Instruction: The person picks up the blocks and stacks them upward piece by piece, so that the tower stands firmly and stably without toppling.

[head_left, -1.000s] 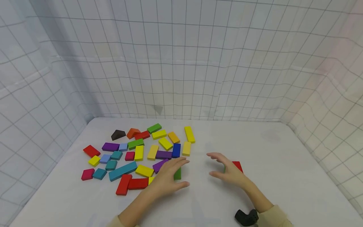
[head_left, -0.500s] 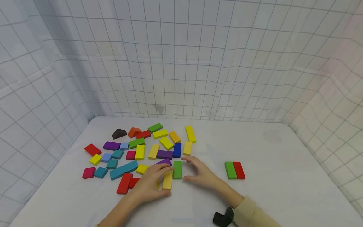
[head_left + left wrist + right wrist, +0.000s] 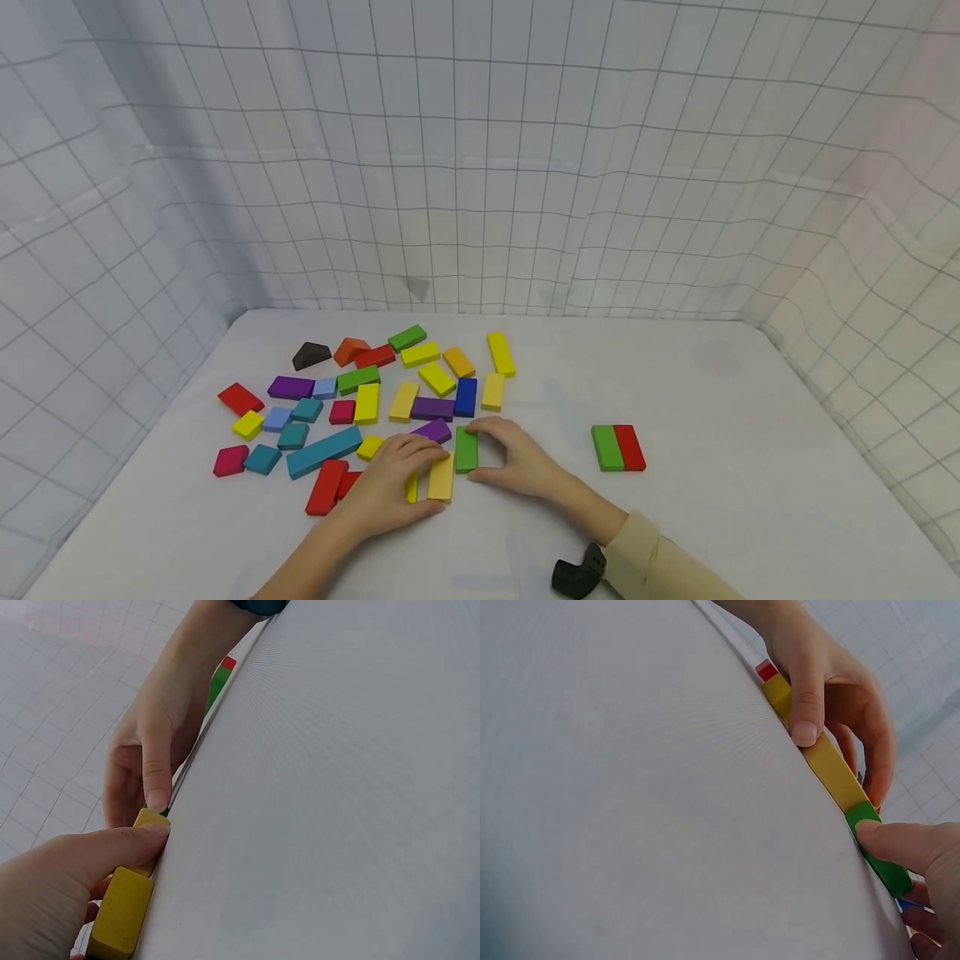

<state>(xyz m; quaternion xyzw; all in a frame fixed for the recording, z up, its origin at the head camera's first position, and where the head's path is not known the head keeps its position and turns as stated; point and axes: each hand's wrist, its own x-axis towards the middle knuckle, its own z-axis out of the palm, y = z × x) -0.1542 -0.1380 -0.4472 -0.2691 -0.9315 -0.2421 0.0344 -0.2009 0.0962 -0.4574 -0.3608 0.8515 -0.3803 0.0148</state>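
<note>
Two flat blocks lie in my hands in the head view, nearly side by side on the white tabletop (image 3: 720, 500); whether they touch, I can't tell. My left hand (image 3: 392, 485) pinches a pale yellow oblong block (image 3: 441, 479), thumb at the near end and fingers at the far one, and partly covers a brighter yellow block (image 3: 411, 488) and a red block (image 3: 349, 482). My right hand (image 3: 521, 462) pinches a plain green oblong block (image 3: 467, 450) the same way. My left forearm (image 3: 300, 560) runs out at the bottom edge, and I can't make out what the curved black object (image 3: 579, 575) by my right cuff (image 3: 628, 542) is.

From the left wrist, my thumb hides part of the pale yellow block, and just a sliver of green shows beyond it. A dark band (image 3: 261, 606) is cut off at the top.

From the right wrist, the green block looks smooth, its corner rounded, under my thumb; my other fingers are cut off at the right edge, and a blue block (image 3: 904, 903) is mostly hidden.
</note>
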